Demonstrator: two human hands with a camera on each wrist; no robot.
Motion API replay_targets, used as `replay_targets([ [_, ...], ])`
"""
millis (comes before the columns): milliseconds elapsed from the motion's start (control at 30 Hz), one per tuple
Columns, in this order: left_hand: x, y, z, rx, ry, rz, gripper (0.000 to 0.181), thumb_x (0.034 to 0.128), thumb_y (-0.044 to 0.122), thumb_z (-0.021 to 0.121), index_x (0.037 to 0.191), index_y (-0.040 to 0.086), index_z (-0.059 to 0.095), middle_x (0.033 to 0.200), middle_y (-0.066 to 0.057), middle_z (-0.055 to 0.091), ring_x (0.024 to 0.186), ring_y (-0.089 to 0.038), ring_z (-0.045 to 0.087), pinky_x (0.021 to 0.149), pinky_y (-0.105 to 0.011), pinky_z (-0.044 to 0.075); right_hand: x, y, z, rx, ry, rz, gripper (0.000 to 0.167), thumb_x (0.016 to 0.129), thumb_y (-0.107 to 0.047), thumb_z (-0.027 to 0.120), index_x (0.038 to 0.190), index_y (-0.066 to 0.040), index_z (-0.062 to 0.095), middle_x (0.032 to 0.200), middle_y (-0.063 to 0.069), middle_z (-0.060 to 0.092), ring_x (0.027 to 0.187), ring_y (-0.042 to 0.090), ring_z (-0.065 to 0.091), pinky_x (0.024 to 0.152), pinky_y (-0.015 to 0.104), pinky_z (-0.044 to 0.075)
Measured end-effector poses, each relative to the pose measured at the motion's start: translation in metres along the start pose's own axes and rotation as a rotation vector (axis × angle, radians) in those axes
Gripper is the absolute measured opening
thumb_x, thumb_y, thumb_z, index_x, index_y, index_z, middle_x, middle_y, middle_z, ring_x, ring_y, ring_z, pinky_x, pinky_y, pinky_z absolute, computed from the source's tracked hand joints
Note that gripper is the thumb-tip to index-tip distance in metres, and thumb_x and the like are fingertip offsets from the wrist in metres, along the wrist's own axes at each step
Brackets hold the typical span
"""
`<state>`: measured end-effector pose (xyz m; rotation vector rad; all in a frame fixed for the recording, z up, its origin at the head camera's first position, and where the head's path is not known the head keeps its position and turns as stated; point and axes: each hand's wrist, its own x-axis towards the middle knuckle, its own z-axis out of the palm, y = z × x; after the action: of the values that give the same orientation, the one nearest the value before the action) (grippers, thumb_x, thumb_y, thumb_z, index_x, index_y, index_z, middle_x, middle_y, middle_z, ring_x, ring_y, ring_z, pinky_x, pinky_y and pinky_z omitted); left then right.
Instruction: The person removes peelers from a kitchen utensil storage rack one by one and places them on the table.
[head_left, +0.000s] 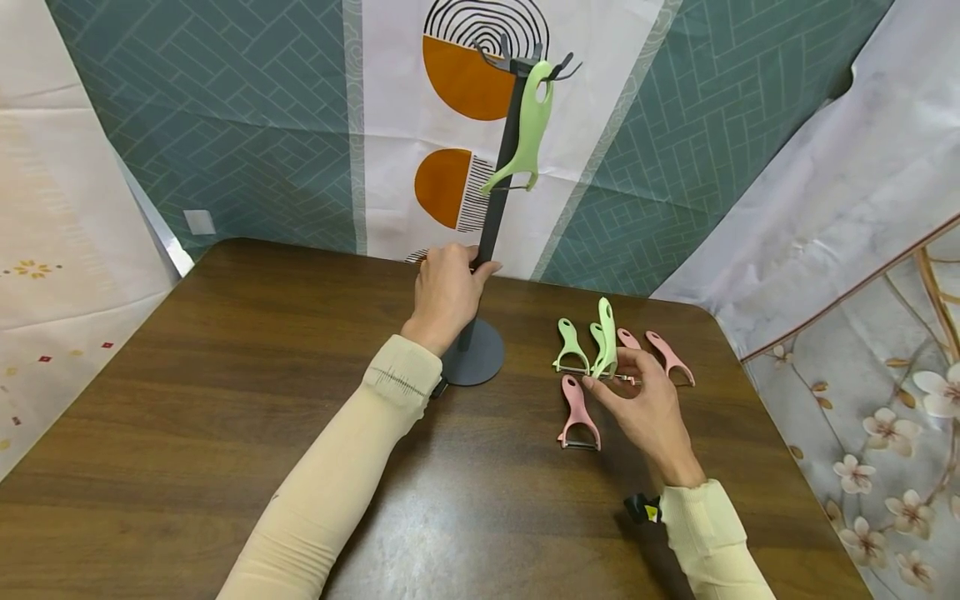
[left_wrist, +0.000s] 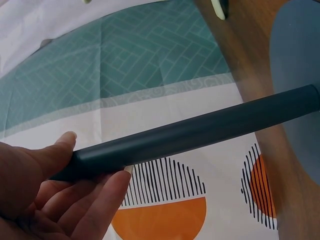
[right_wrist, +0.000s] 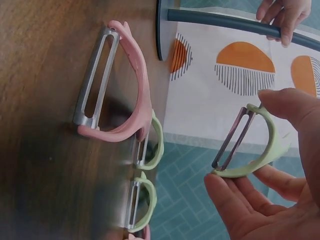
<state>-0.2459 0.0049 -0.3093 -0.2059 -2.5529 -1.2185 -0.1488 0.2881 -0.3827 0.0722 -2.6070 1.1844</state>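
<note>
My left hand (head_left: 446,287) grips the dark pole (left_wrist: 200,132) of an upright stand with a round base (head_left: 486,354) and hooks at its top. From one of those hooks hangs a green peeler (head_left: 532,125), blade end down. My right hand (head_left: 651,408) pinches another green peeler (right_wrist: 272,145) by the two sides of its head, thumb on one side and fingers on the other, its handle pointing up. Beneath and beside that hand lie a pink peeler (head_left: 574,408), a green peeler (head_left: 568,337) and a partly hidden green one (head_left: 597,333).
Two more pink peelers (head_left: 663,350) lie at the right, one partly behind the right hand. The brown wooden table (head_left: 247,400) reaches back to a patterned cloth (head_left: 262,150). A floral cloth (head_left: 877,450) hangs along the right edge.
</note>
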Motion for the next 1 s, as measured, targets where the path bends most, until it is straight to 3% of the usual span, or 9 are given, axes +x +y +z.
replay_targets([
  [233,-0.001,-0.001,0.0,-0.014,-0.012,-0.003,0.028,0.0956,0.034,0.072,0.093,0.007,0.077,0.072,-0.006,0.067,0.066,-0.025,0.062,0.057,-0.037,0.047,-0.004,0.004,-0.003,-0.07,-0.008,0.073,0.051,0.086,-0.034,0.083,0.125,-0.009,0.062,0.114,0.007,0.069,0.106,0.022,0.065,0.091,0.029,0.057],
  [467,-0.001,-0.001,0.0,-0.004,-0.006,0.002,0.029,0.0955,0.037,0.072,0.093,0.009,0.077,0.071,-0.005,0.067,0.066,-0.025,0.062,0.058,-0.037,0.047,-0.007,0.008,-0.005,-0.078,-0.028,0.096,0.055,0.087,-0.038,0.082,0.128,-0.009,0.059,0.118,0.008,0.067,0.11,0.024,0.066,0.094,0.032,0.057],
  [767,-0.001,-0.001,0.0,0.0,-0.002,0.008,0.029,0.0956,0.038,0.071,0.091,0.01,0.076,0.07,-0.005,0.065,0.066,-0.025,0.062,0.058,-0.037,0.047,-0.011,0.01,-0.01,-0.113,-0.051,0.112,0.057,0.088,-0.042,0.081,0.128,-0.009,0.058,0.121,0.011,0.066,0.111,0.025,0.065,0.087,0.011,0.051],
  [1000,-0.001,-0.002,0.001,0.005,0.001,0.006,0.03,0.0958,0.039,0.071,0.093,0.009,0.077,0.072,-0.004,0.067,0.067,-0.024,0.062,0.057,-0.037,0.047,-0.012,0.013,-0.013,-0.141,-0.089,0.17,0.057,0.086,-0.043,0.081,0.126,-0.009,0.059,0.118,0.014,0.067,0.111,0.025,0.065,0.085,0.009,0.05],
])
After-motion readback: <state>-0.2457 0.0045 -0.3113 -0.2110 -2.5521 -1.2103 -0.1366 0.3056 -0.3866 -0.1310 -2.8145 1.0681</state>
